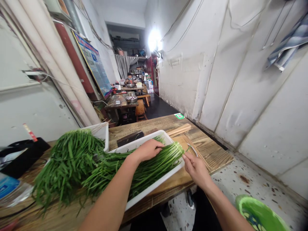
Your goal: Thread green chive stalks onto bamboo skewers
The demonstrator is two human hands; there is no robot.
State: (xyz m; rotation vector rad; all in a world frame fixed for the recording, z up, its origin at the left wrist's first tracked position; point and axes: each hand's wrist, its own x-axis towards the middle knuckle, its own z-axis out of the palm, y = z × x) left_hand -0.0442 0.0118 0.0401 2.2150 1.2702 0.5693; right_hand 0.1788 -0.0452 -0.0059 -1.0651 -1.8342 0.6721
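Note:
A long white tray (pixel 140 198) on the wooden table holds green garlic chives (pixel 158 166), their pale cut ends to the right and their leaves trailing over the left side. My left hand (pixel 150 149) lies over the chives, fingers bent and closed on some stems near the pale ends. Beside those ends, at the tray's right corner, my right hand (pixel 196 167) is closed in a pinch. A small green piece shows by its fingertips, but what they grip is hidden. Thin wooden skewers (pixel 196 149) lie just beyond the right hand.
A second white tray (pixel 106 136) at left is heaped with more chives (pixel 69 160). A black box (pixel 24 157) and plastic-wrapped package (pixel 14 191) stand further left. More skewers (pixel 179 130) lie behind the tray. A green basket (pixel 262 213) is on the floor, right. A person (pixel 130 78) sits far back.

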